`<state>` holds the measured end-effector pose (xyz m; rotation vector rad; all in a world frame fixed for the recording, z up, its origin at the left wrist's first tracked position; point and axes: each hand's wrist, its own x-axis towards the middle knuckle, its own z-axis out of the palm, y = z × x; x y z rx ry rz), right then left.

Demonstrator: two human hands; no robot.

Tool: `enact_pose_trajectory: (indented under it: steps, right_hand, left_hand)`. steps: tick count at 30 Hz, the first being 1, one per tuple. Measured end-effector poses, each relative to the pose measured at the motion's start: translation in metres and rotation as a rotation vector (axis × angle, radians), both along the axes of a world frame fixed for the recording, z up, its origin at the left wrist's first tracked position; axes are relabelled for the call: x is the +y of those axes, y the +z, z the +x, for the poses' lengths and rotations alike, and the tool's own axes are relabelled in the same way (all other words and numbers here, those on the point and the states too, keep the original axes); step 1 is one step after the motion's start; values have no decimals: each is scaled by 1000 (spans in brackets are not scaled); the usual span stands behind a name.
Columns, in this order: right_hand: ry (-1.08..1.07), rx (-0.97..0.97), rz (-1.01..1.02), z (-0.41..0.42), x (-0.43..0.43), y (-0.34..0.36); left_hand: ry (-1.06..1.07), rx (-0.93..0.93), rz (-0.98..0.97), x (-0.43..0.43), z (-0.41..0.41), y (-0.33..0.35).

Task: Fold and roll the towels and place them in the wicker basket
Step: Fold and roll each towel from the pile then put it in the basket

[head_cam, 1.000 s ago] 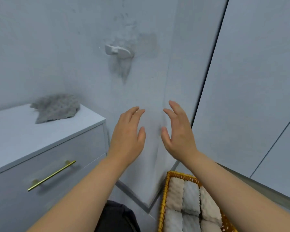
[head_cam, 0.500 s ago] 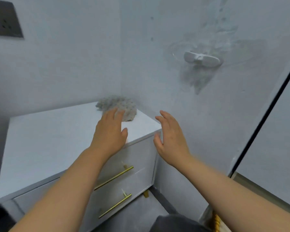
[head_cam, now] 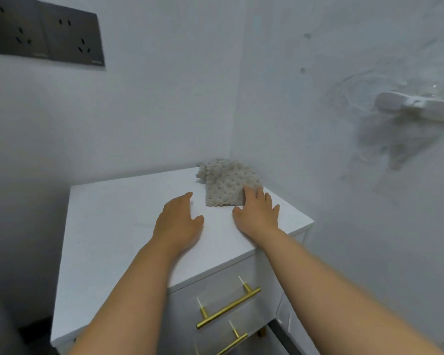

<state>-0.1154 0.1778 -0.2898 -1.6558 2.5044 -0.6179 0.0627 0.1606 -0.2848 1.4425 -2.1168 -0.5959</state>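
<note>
Crumpled towel point(head_cam: 226, 183) on cabinet point(head_cam: 118, 221); right hand point(head_cam: 258, 213), fingers straight, apparently touching towel's near corner; left hand point(head_cam: 178, 221) open, left of towel.

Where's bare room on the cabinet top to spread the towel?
Bare: left half of the cabinet top, from left edge to the left hand, and a strip between the hands. Crowded: back right corner, towel there, right hand at its edge.

arms: 2, bare | left grip point(head_cam: 178, 221), right grip point(head_cam: 258, 213): seemingly bare
</note>
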Motion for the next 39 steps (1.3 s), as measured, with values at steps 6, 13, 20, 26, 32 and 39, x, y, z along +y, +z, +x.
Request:
enact_pose_trajectory:
  steps: [6, 13, 20, 26, 32, 39]
  right_hand:
    - [1, 38, -86, 0, -4, 3]
    - [134, 18, -73, -9, 16, 42]
    - [172, -438, -392, -25, 60, 101]
    - [230, -577, -380, -33, 80, 107]
    - [317, -787, -383, -41, 94, 115]
    - [285, -439, -164, -51, 112, 119]
  left_hand:
    - [-43, 85, 123, -5, 1, 11]
    - [-144, 146, 17, 10, -5, 30]
    - [-202, 329, -130, 33, -37, 52]
    - [-198, 459, -148, 44, -49, 63]
    - [-237, 537, -131, 53, -52, 69]
    - [-189, 657, -46, 57, -56, 81]
